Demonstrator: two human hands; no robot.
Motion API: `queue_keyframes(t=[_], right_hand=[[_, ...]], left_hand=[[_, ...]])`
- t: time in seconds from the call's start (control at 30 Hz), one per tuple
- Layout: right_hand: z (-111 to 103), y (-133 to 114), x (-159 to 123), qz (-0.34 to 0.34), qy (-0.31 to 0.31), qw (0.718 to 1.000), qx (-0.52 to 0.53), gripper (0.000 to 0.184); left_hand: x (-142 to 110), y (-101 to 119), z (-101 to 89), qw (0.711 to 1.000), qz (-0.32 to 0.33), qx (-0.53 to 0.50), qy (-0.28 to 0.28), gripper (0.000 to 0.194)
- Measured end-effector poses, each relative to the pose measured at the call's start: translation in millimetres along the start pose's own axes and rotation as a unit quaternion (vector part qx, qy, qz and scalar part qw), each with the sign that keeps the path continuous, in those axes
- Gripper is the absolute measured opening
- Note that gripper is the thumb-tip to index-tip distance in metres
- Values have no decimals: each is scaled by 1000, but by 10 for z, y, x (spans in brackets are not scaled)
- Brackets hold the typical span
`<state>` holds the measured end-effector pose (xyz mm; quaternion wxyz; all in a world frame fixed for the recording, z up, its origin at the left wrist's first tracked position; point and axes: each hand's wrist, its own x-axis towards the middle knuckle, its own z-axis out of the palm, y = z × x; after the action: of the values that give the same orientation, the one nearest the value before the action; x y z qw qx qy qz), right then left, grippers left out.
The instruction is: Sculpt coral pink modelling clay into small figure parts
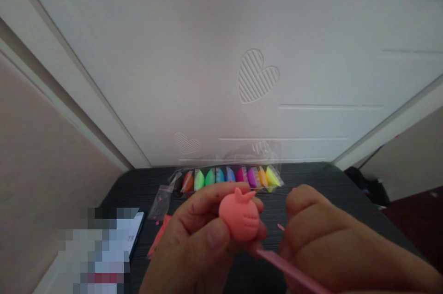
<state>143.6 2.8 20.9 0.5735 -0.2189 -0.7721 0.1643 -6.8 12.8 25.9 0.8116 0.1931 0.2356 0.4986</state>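
A round coral-coloured clay figure (pixel 238 215) sits between the thumb and fingers of my left hand (pixel 194 243). Two pointed bits stick up from its top, and short grooves run along its right side. My right hand (pixel 321 234) is closed around a pink modelling tool (pixel 289 268). The tool's narrow end is just below the figure, near my left fingertips; whether it touches the clay I cannot tell. Part of the tool is hidden by my right hand and the lower frame edge.
Several coloured clay packets (pixel 211 178) stand in a clear bag at the back of the dark table (pixel 145 181). A small clear bag (pixel 161 201) and a coral packet (pixel 159 237) lie left. A phone (pixel 136 234), partly pixelated, is farther left. A white panel (pixel 207 54) rises behind.
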Motion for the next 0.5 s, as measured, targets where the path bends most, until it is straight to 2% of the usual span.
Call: queue_keyframes(t=[0.1,0.27,0.33,0.43,0.5], right_hand=[[48,-21,8,16,10,1000,-5,28],[71,-28,-65,-9,44,999,-15,29],[71,-21,26,3,33,999,4,25],[33,12,172,4,-44,999,9,17],[-51,70,-42,27,-38,999,0,14]], left_hand=[[1,-4,8,1000,-12,-1,12,17],[4,-31,-22,1000,-26,-5,3,17],[10,-45,-38,1000,-26,-13,-3,17],[20,-60,-50,999,-11,-39,-14,18],[25,-67,-54,998,-2,-55,-26,19]])
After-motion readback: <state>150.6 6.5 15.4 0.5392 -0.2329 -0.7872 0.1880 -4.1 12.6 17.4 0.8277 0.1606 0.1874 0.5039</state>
